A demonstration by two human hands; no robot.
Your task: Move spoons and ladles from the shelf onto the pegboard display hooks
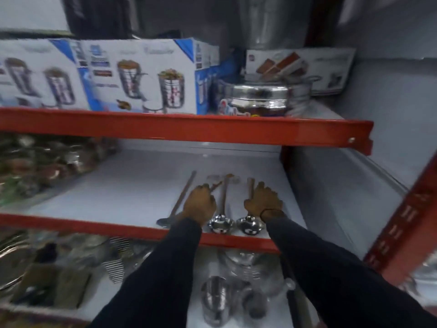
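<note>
I see left hand curled around ladle handle, right hand gripping second ladle handle on shelf. Steel, stiff, slick, bowl-heavy; take mid-handle.

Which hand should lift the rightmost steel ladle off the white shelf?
Right. The right hand already rests over the handle of the rightmost steel ladle, while the left hand is busy at the utensils further left.

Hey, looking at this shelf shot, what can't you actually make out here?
Head view:
- Pegboard hooks: not in frame.
- Left hand covers one ladle handle; grip unclear.
- Right hand covers the rightmost ladle handle; grip unclear.
- Box text: motion-blurred.
- Leftmost spoon: bowl hidden by sleeve.
</note>
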